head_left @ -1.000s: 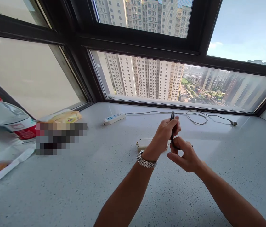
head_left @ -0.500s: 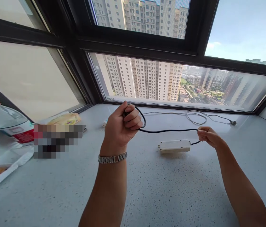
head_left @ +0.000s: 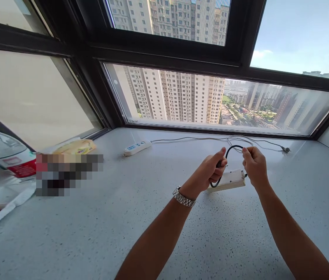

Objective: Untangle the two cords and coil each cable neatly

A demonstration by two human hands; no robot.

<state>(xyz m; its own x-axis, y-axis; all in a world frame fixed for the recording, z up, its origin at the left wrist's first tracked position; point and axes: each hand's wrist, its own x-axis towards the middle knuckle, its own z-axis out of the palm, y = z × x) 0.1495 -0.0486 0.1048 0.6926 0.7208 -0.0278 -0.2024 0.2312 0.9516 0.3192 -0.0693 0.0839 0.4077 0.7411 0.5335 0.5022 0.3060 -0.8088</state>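
A black power cord (head_left: pixel 234 146) arches between my two hands. My left hand (head_left: pixel 208 173), with a metal watch at the wrist, is closed around the cord's bunched end, where a dark piece shows between the fingers. My right hand (head_left: pixel 255 165) pinches the cord farther along. Below and behind my hands is a white oblong box (head_left: pixel 232 179) with screws in its face. The cord enters its right end, and my left hand partly covers its left part.
A white power strip (head_left: pixel 137 148) lies near the window, its grey cable (head_left: pixel 182 139) running right to a plug (head_left: pixel 286 149). At left are a red-capped bottle (head_left: pixel 6 151), a yellow packet (head_left: pixel 75 147) and a tray with cookies (head_left: pixel 9 210). Dark window frames (head_left: pixel 164 54) border the white speckled counter (head_left: pixel 94 233).
My left hand has moved right with the cord's end, close to my right hand, so the cord bends into an arch. The white box has shifted slightly right and tilted; the power strip is uncovered.
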